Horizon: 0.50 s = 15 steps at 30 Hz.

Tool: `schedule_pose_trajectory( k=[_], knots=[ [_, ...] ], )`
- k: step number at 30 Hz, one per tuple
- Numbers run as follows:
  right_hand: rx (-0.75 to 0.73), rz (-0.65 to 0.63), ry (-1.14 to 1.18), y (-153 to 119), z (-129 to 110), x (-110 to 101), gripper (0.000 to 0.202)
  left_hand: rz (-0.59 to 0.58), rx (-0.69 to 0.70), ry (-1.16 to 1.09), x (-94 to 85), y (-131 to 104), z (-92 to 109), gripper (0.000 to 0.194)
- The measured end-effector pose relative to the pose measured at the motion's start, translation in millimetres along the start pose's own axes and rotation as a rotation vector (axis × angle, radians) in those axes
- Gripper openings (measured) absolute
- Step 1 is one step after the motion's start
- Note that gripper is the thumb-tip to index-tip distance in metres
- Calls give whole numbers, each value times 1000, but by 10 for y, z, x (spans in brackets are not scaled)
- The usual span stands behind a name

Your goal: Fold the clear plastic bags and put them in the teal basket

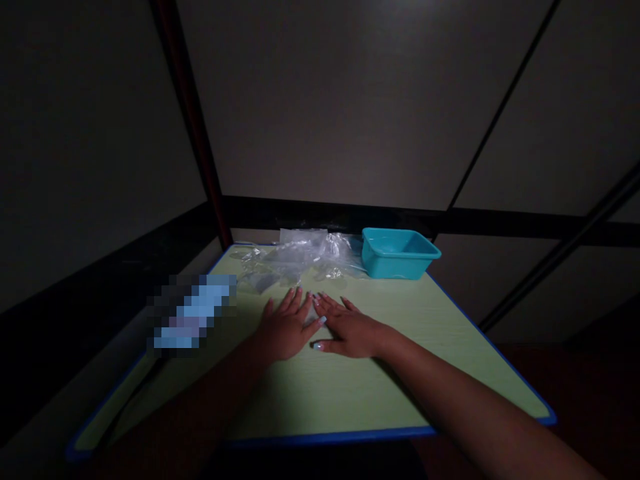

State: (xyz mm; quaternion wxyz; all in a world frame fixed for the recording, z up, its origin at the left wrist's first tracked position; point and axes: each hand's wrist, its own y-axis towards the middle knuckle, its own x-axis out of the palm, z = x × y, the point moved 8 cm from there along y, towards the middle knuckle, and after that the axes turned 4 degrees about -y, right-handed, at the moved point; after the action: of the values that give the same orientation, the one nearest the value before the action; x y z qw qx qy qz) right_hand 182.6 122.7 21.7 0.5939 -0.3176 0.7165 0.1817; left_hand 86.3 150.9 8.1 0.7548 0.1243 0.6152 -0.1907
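Note:
My left hand (pixel 286 328) lies palm down on the pale green table (pixel 330 400), its fingers stretched out and apart. Beside it my right hand (pixel 350 327) is also palm down, fingers extended toward the left one. Between the two hands shows a small patch of clear plastic (pixel 312 315), mostly covered by the fingers; what lies under the palms is hidden. Just beyond the fingertips spreads a heap of crinkled clear plastic bags (pixel 300 257).
A turquoise plastic bin (pixel 397 267) stands at the table's back right. On the left edge is a blurred-out bluish object (pixel 200 310) with a dark cord (pixel 133 393) running toward me. Blue edging rims the table; panelled walls (pixel 325 120) rise behind and at left.

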Motion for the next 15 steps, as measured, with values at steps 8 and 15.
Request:
schedule_pose_trajectory(
  k=[8, 15],
  knots=[
    [41, -55, 1, -32, 34, 3, 87, 0, -56, 9, -14, 5, -43, 70],
    [56, -79, -4, -69, 29, -24, 86, 55, -110, 87, -44, 1, -122, 74]
  ],
)
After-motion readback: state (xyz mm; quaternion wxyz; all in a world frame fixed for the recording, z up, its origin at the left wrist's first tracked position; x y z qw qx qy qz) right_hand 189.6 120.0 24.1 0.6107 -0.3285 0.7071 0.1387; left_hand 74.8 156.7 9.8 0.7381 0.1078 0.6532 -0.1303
